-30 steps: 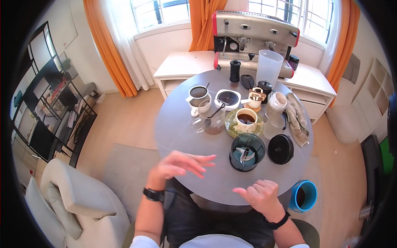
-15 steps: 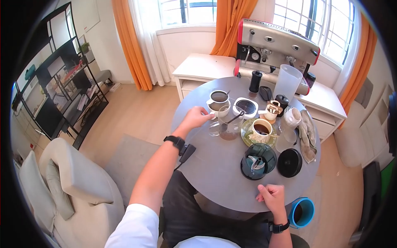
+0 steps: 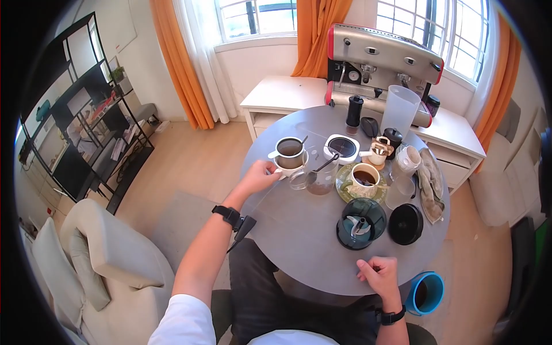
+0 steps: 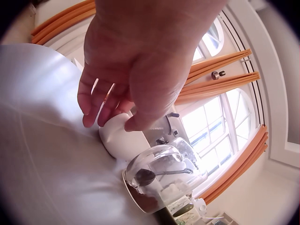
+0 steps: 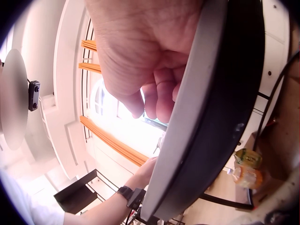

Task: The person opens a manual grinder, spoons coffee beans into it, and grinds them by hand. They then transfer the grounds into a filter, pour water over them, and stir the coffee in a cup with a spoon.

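Note:
My left hand (image 3: pixel 259 176) pinches the handle of a white mug (image 3: pixel 294 163) at the table's left side. On the mug sits a white-rimmed vessel (image 3: pixel 288 147) with a dark interior and a thin dark handle sticking out. In the left wrist view, thumb and fingertips close around the white mug (image 4: pixel 123 140). Right beside it stands a glass jug (image 3: pixel 321 181) with a black spoon inside. My right hand (image 3: pixel 379 275), loosely curled and holding nothing, rests at the near table edge. The right wrist view shows its bent fingers (image 5: pixel 164 96) behind the tabletop rim (image 5: pixel 192 112).
A cup of dark coffee (image 3: pixel 365 177) stands on a green plate (image 3: pixel 349 197). Nearer are a blade-fitted chopper bowl (image 3: pixel 361 224) and black lid (image 3: pixel 405 224). A scale (image 3: pixel 341 148), hand grinder (image 3: pixel 354 112), plastic pitcher (image 3: pixel 398 109) and cloth (image 3: pixel 430 184) surround them. A blue bucket (image 3: pixel 428 293) stands below.
My left hand has gone from hovering over the near edge to gripping the mug. Mug and top vessel have shifted left and nearer together. My right hand has settled, more curled, at the edge.

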A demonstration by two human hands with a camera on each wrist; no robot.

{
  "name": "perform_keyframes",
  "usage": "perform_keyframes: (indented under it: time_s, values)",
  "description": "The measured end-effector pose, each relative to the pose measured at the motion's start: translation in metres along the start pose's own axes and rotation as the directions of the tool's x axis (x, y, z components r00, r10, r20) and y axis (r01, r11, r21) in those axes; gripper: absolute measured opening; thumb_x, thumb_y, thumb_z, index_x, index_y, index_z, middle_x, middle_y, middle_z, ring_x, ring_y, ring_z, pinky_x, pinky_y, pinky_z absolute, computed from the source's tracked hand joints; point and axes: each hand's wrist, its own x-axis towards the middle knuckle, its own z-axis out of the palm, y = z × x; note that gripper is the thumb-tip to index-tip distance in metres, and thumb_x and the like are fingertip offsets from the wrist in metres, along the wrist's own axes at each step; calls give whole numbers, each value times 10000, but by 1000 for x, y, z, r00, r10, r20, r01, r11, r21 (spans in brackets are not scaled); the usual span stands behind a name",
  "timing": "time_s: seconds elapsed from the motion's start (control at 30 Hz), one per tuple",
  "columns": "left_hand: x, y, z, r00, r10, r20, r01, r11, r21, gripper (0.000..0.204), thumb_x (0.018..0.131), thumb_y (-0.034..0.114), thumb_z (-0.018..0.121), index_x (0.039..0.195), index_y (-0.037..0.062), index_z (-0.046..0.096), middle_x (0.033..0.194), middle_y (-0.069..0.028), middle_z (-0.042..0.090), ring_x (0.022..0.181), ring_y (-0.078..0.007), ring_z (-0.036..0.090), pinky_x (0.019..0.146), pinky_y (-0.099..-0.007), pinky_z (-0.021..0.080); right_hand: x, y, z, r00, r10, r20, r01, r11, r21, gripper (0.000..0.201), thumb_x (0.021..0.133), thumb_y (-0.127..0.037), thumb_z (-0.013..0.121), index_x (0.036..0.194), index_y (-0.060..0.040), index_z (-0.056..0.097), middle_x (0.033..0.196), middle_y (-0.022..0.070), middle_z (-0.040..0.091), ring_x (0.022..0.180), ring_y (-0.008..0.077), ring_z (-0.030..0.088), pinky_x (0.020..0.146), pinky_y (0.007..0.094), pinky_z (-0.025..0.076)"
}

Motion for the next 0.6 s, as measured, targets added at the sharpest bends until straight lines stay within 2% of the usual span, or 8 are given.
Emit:
perform_keyframes:
  time_s: [0.1,0.17,0.3,0.37,0.4,0.47,0.5,0.6]
  values:
    - [-7,4,-4,999,-23,37,22,1000,7,293,932,256,782,872,-26,729,782,-40,714,670,-111,685,610,-292,533,0,-3,-1,999,-43,-1,43,998,-45,390,941,-133,821,620,15,656,573,63,685,527,97,674,501,238,477]
    - [-11,12,-6,997,-64,43,67,994,-89,339,897,293,803,850,-36,737,736,-76,720,670,-152,654,645,-354,541,0,-6,0,998,-60,14,61,996,-61,382,936,-133,824,622,10,659,564,54,681,522,94,670,499,240,472]
    - [-14,6,-12,1000,5,-4,-5,998,-57,348,922,319,819,891,-14,723,770,-50,721,661,-123,640,631,-325,534,0,-2,-1,998,-62,8,62,996,-69,383,930,-142,830,620,7,661,555,50,677,520,93,667,498,245,469]
    - [-13,17,-26,997,-74,-30,66,975,-214,381,957,394,790,899,29,697,764,-37,698,641,-116,634,586,-293,494,0,0,-1,998,-68,3,68,995,-79,387,926,-153,835,616,2,663,549,49,675,517,91,663,499,249,467]
    - [-11,24,-32,997,-71,-25,64,975,-211,381,957,394,790,899,29,697,764,-37,698,641,-116,634,586,-293,494,0,-1,-1,998,-66,-2,66,995,-76,387,926,-153,835,616,2,663,549,49,675,517,91,663,499,249,467]
    - [-9,41,-46,942,-314,120,328,778,-536,408,1005,453,729,914,59,679,735,-24,671,634,-125,642,546,-275,448,1,-1,-1,998,-67,13,68,996,-61,383,923,-157,837,618,0,665,549,48,675,514,90,659,502,246,466]
    - [-7,44,-45,942,-315,117,327,779,-535,408,1005,453,729,914,59,679,735,-24,671,634,-125,642,546,-275,448,2,-1,0,997,-70,16,70,996,-59,383,923,-157,837,618,0,665,549,48,675,514,90,659,502,246,466]
    - [-1,45,-33,915,-325,240,403,693,-598,389,1065,434,650,911,76,667,714,-15,644,614,-150,638,533,-277,423,2,-1,-1,997,-75,16,76,995,-69,379,926,-161,835,623,-3,669,547,43,672,508,83,643,499,244,456]
